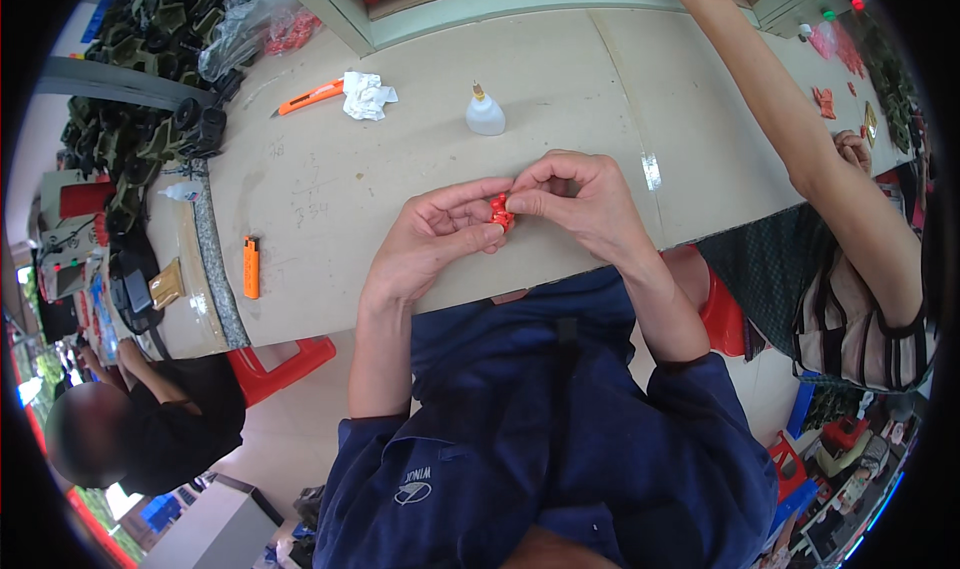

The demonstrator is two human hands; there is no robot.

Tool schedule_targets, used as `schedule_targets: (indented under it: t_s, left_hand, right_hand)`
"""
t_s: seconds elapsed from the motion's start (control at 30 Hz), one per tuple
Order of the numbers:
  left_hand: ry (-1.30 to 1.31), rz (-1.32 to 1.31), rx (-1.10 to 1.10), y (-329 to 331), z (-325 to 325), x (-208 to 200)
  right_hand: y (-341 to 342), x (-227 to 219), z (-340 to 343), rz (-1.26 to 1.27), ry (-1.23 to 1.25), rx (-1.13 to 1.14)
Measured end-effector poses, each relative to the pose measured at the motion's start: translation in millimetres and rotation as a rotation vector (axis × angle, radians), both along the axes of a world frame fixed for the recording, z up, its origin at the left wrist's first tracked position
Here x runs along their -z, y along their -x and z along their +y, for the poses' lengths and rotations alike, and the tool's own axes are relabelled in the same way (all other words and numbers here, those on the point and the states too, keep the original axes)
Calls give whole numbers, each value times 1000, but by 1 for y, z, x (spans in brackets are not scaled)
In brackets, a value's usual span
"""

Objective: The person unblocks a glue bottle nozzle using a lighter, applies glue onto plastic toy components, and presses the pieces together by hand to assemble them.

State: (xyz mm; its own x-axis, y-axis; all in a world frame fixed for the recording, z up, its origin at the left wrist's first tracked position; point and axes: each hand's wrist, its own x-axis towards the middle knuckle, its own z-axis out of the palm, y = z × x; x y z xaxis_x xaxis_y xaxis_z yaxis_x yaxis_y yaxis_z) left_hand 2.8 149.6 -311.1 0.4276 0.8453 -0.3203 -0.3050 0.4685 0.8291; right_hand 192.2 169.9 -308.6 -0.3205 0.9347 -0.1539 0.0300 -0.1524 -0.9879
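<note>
A small red plastic piece is held between both hands, just over the near edge of the worktable. My left hand has its thumb and fingers closed on the piece from the left. From the right, my right hand pinches its upper part with thumb and forefinger. The fingers cover much of the piece, so its exact shape is hard to make out. Beyond the hands stands a small white squeeze bottle with a narrow yellowish tip.
An orange utility knife lies beside crumpled white tissue. An orange lighter is at the left. A shelf with red pieces stands at the back. A co-worker's arm reaches across from the right. Dark green parts are heaped far left.
</note>
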Motion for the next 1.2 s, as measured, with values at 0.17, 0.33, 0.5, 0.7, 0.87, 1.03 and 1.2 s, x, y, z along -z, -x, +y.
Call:
schedule_targets:
  t_s: [0.17,0.33,0.5,0.7,0.87,1.03,1.2]
  left_hand:
    - [-9,-1,-39,7,-1,-1]
    - [-97,39,-150,18,-3,5]
    - [-87,-3,-181,22,-4,6]
    - [-55,-78,-203,22,-4,6]
    - [-90,-27,-241,19,-2,9]
    - [-94,17,-236,16,1,8]
    - [-62,19,-252,17,3,8]
  right_hand:
    - [-8,-5,21,-190,-149,35]
    - [7,1,47,-313,-409,81]
    - [19,10,59,-394,-409,-7]
    - [11,2,45,-190,-327,-5]
    - [3,-15,4,-68,-305,158]
    - [-16,-6,-12,-11,-275,111]
    - [-9,3,-10,81,-246,85]
